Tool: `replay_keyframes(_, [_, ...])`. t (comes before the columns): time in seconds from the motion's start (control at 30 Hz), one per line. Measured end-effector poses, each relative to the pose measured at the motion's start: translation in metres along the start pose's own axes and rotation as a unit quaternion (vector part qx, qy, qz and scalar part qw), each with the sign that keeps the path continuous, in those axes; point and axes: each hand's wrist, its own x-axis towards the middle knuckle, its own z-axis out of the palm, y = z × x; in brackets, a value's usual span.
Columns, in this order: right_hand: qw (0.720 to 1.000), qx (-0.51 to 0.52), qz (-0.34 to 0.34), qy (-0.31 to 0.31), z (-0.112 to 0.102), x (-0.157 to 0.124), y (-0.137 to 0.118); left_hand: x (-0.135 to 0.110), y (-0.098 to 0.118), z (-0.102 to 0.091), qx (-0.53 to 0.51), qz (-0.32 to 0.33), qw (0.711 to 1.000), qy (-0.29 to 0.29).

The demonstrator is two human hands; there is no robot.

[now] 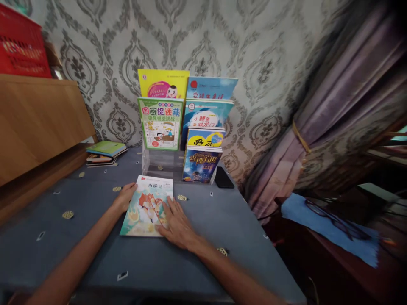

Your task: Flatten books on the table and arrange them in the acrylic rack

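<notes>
A book (143, 222) with a white and teal cover and a figure under a red parasol lies on the blue tablecloth. My left hand (126, 197) grips its upper left edge; some of those fingers are hidden at the book's side. Across the book's right side rests my right hand (178, 222), fingers spread over the cover and its edge. Behind the book stands a clear display rack (155, 161). It holds a green picture book (161, 123), a yellow book (163, 82) and several blue books, among them a dark blue one (202, 165) at the front.
A small stack of books (106, 152) lies at the back left beside a wooden headboard (41, 123). Above it sits a red basket (22, 42). A black phone (224, 178) lies right of the rack. Glasses (337, 220) rest on a blue cloth (295, 212), near a tied curtain (305, 110).
</notes>
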Motion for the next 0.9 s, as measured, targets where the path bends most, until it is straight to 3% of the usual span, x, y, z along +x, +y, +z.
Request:
replay_keyframes(0.1, [0.996,0.073,0.015,0.055,0.012,0.004,0.015,-0.008,0.006,0.006,-0.046,-0.01,0.999,0.017])
replay_keyframes(0.23, [0.962,0.176,0.066,0.199,0.029,0.022,0.033,-0.019,0.019,0.017,-0.16,-0.004,0.987,0.003])
replay_keyframes(0.3, [0.926,0.253,0.094,0.264,0.028,0.035,0.034,-0.024,0.027,0.023,-0.177,0.036,0.983,-0.003])
replay_keyframes(0.4, [0.852,0.374,0.121,0.346,0.009,0.051,0.023,-0.033,0.045,0.032,-0.145,0.126,0.981,0.018])
replay_keyframes(0.5, [0.805,0.399,0.076,0.433,-0.019,0.057,0.004,-0.043,0.068,0.037,-0.104,0.215,0.97,0.046])
replay_keyframes(0.6, [0.797,0.376,-0.01,0.472,-0.037,0.056,-0.011,-0.051,0.078,0.041,-0.066,0.269,0.955,0.11])
replay_keyframes(0.73, [0.812,0.353,-0.08,0.457,-0.031,0.048,-0.01,-0.052,0.055,0.044,-0.02,0.284,0.938,0.199])
replay_keyframes(0.83, [0.825,0.344,-0.073,0.443,-0.017,0.044,-0.002,-0.049,0.026,0.044,0.002,0.278,0.942,0.189])
replay_keyframes(0.9, [0.831,0.339,-0.067,0.436,-0.012,0.041,0.002,-0.047,0.014,0.042,-0.001,0.272,0.952,0.144])
